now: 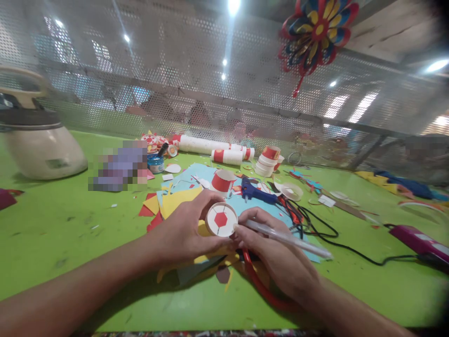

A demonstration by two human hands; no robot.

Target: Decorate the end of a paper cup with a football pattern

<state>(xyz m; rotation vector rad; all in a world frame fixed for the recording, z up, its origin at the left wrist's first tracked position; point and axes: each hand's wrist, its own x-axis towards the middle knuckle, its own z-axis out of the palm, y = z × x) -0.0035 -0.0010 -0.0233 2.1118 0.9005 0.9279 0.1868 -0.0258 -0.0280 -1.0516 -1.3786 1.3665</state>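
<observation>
**Tiny paper cup in my left, pen in my right**

So my left hand (185,229) has thumb and fingers clamped round a small round paper cup (221,220), base facing me, right in front. My right hand (277,252) is closer to the pen side, obviously: thumb and fingers pinched on a clear-barrelled pen (291,239). From those fingertips the cup sits at about 9 to 10 o'clock, just beside them. Pen's long axis runs roughly 10 to 4; can't tell where its tip is. Cup base is matte white, thin raised rim, flat red hexagon, dark lines.

Under my right hand curves a smooth red band (256,281), and at 6 o'clock from the cup there's a dark paper hexagon (223,274). Past the cup: a red-and-white paper cup (222,181) at 12, a hard-plastic blue glue gun (259,193) at 1 to 2, then a perforated screen (196,100).
</observation>
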